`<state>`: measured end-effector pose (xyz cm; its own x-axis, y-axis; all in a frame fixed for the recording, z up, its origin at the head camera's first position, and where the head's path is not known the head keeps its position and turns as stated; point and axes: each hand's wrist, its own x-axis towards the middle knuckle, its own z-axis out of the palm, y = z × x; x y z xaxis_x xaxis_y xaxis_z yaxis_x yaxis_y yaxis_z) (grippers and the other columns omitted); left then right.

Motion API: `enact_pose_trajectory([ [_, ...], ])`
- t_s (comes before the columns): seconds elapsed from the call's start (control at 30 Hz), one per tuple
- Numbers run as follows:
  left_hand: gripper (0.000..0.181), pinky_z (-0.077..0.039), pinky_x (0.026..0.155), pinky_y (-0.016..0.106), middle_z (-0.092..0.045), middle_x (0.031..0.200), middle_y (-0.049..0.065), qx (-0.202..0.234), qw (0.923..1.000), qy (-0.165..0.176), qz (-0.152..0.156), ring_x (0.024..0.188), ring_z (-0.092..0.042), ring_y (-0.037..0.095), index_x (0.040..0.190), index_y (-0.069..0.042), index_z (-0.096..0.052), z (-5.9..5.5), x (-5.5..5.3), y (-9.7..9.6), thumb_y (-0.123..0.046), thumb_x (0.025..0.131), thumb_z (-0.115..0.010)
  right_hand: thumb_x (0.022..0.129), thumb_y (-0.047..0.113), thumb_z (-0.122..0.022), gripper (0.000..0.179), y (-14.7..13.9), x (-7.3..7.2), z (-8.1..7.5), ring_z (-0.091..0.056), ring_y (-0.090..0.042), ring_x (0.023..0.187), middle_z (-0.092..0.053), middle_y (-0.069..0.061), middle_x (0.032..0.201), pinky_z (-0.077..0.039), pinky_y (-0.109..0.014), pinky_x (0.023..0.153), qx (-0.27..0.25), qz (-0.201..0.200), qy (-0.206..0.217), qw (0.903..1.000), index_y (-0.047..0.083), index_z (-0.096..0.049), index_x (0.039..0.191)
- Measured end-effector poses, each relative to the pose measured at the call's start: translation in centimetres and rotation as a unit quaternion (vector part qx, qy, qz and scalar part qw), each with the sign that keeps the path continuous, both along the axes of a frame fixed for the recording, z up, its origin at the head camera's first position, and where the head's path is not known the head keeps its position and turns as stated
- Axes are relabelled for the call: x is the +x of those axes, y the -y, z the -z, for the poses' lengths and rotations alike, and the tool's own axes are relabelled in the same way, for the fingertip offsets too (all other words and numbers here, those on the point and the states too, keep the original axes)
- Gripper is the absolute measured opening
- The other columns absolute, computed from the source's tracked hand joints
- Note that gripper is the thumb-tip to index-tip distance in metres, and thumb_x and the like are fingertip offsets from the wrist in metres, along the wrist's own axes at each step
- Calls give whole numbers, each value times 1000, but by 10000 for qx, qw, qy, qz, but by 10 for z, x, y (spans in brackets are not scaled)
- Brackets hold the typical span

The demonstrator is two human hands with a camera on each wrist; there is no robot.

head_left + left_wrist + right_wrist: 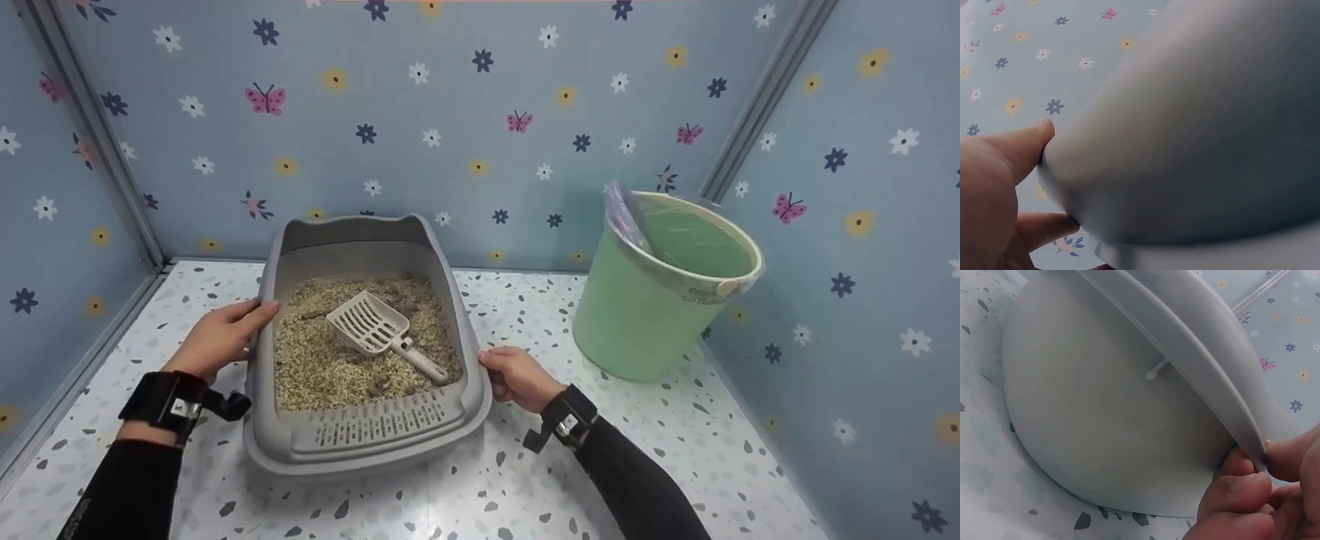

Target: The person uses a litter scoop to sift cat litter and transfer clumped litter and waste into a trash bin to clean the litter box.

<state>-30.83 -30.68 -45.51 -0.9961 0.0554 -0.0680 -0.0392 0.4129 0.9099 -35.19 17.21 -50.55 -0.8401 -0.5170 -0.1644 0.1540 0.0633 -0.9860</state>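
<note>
A grey litter box [367, 457] sits on the speckled surface, slightly left of centre in the head view. Tan granular litter [315, 360] with darker clumps fills its bottom, and a beige slotted litter scoop [375, 326] lies on top, handle toward the near right. My left hand [217, 337] holds the box's left side, thumb on the rim; the left wrist view shows thumb and a finger against the edge of the grey wall [1174, 129]. On the right side, my right hand [517, 375] pinches the rim [1202, 365] between thumb and curled fingers.
A light green trash bin [630, 315] stands at the right, lined with a clear bag whose purple part [626, 214] hangs over the rim. Blue flower-patterned panels [450, 112] enclose the back and sides. The white speckled surface [525, 480] extends around the box.
</note>
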Motion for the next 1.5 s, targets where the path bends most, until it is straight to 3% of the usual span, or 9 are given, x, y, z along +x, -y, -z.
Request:
enact_pose_trajectory([
  [0.4, 89, -51, 116, 63, -34, 172, 35, 231, 9994, -69, 260, 155, -40, 52, 177, -7, -20, 1, -7, -18, -62, 115, -51, 116, 20, -56, 33, -26, 15, 5, -41, -7, 53, -48, 4, 64, -29, -22, 50, -313, -107, 55, 9994, 13, -72, 89],
  [0.77, 92, -57, 111, 56, -34, 171, 36, 147, 9992, -30, 382, 152, -45, 53, 177, -4, -16, 3, -3, -26, -62, 115, -52, 118, 20, -53, 32, -39, 31, 9, -40, -5, 52, -47, 5, 64, -31, -21, 49, -545, -267, 0, 9982, 13, -74, 94],
  [0.97, 91, -62, 104, 49, -46, 164, 36, 276, 9990, 18, 342, 146, -52, 49, 177, -5, -22, 2, -4, -28, -60, 113, -57, 118, 21, -53, 32, -42, 37, 11, -41, -5, 52, -47, 6, 63, -33, -21, 48, -599, -242, -27, 9979, 14, -74, 96],
  [1.27, 90, -64, 99, 46, -45, 165, 36, 259, 9991, -2, 342, 142, -56, 49, 176, -4, -23, 1, 0, -33, -59, 114, -58, 119, 21, -52, 31, -48, 44, 13, -43, -4, 52, -55, 6, 65, -34, -20, 48, -684, -354, -38, 9970, 15, -77, 101],
  [1.5, 88, -64, 100, 48, -44, 166, 36, 263, 9989, 0, 379, 143, -54, 50, 177, -6, -24, 1, 3, -33, -58, 114, -57, 119, 20, -51, 31, -49, 49, 14, -43, -5, 53, -52, 6, 66, -34, -20, 49, -668, -331, -49, 9972, 15, -75, 99],
])
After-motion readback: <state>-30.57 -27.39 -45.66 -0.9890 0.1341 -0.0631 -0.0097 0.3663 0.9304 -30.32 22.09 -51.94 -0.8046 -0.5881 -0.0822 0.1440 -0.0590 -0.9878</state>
